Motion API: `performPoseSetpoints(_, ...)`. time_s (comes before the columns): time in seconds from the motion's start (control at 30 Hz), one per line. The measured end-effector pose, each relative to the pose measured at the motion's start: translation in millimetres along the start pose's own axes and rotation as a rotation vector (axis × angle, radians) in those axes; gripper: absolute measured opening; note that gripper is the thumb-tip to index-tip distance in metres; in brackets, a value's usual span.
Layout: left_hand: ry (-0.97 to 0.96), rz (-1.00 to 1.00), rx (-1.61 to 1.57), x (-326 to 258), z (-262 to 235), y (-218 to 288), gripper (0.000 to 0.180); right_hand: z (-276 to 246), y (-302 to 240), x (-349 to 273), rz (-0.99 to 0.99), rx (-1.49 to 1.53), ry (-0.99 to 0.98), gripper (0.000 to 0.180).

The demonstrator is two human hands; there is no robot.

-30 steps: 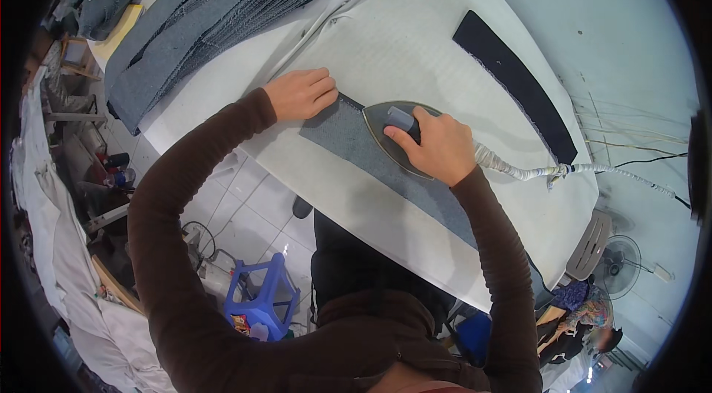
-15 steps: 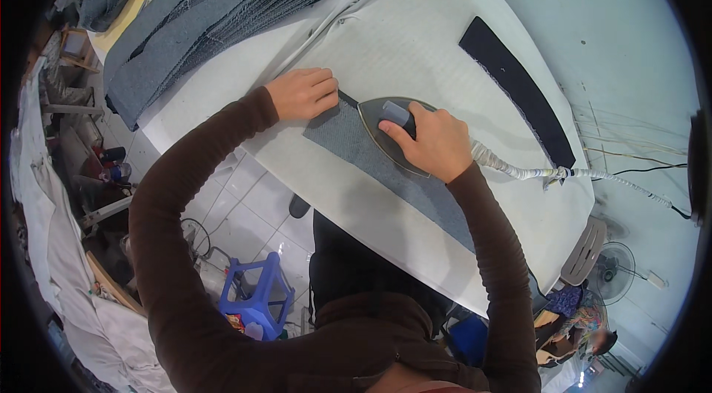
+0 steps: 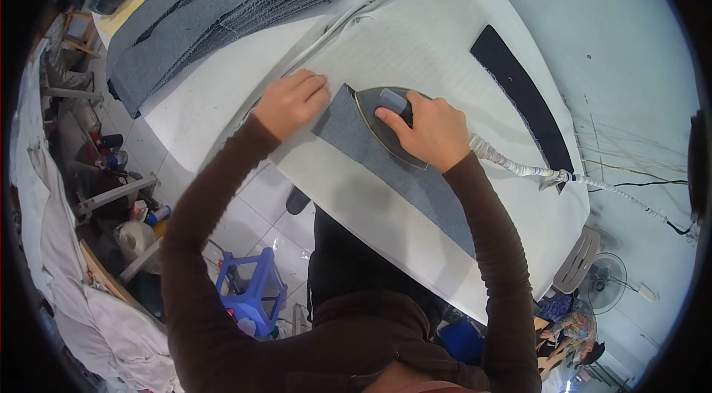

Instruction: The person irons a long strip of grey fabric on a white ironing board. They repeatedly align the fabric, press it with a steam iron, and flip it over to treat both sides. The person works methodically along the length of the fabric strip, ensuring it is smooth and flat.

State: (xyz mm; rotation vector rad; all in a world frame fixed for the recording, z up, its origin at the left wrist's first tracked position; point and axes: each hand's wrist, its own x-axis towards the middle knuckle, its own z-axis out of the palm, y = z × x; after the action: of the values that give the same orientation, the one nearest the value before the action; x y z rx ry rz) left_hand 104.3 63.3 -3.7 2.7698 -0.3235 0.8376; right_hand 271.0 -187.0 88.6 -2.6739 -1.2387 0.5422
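Right hand (image 3: 434, 130) is clamped on the iron (image 3: 389, 122), near the grey strip's (image 3: 386, 167) left end; left hand (image 3: 291, 102) rests flat beside it. Pressing appears nearly complete.

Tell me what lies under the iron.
The iron, gripped by the right hand, sits on a grey fabric strip on the white pressing board. The left hand rests by the strip's end. The strip's part beneath the soleplate is hidden.
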Motion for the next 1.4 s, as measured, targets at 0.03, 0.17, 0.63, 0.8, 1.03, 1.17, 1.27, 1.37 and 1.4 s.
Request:
performPoseSetpoints(0.03, 0.037, -0.100, 0.000, -5.7, -10.1, 7.0, 0.022, -0.2, -2.3, 2.5, 0.001, -0.001, -0.005, 0.068)
performPoseSetpoints(0.17, 0.324, -0.511, -0.036, -34.3, -36.7, 49.0, 0.019, 3.1, -12.6, 16.1, -0.017, 0.013, 0.012, 0.067)
performPoseSetpoints(0.63, 0.608, -1.146, -0.100, -69.5, -52.3, 129.2, 0.011, 2.6, -5.7, 15.1, -0.037, -0.003, 0.020, 0.068)
performPoseSetpoints(0.8, 0.415, -1.315, -0.117, -100.0, -72.3, 123.3, 0.011, -3.2, 73.4, -46.0, 0.034, -0.015, 0.004, 0.070)
performPoseSetpoints(1.03, 0.145, -1.115, -0.165, -50.7, -2.7, 120.3, 0.030, -33.3, 173.4, -44.4, 0.341, -0.061, 0.047, 0.076)
performPoseSetpoints(1.17, -0.104, -1.097, 0.134, -25.0, 33.2, 120.3, 0.050, -26.9, 197.7, -65.5, 0.171, -0.035, 0.665, 0.055)
performPoseSetpoints(1.27, -0.109, -1.052, -0.020, -32.5, 39.5, 108.0, 0.044, -17.2, 237.2, -152.2, 0.148, 0.033, 0.958, 0.038)
performPoseSetpoints(1.37, -0.005, -1.086, -0.150, -44.8, 46.1, 91.9, 0.037, 26.7, 290.8, -297.4, 0.434, 0.129, 1.164, 0.028)
performPoseSetpoints(1.4, -0.025, -1.095, -0.116, -47.4, 49.5, 85.7, 0.036, 45.3, 311.0, -354.9, 0.685, 0.145, 1.215, 0.026)
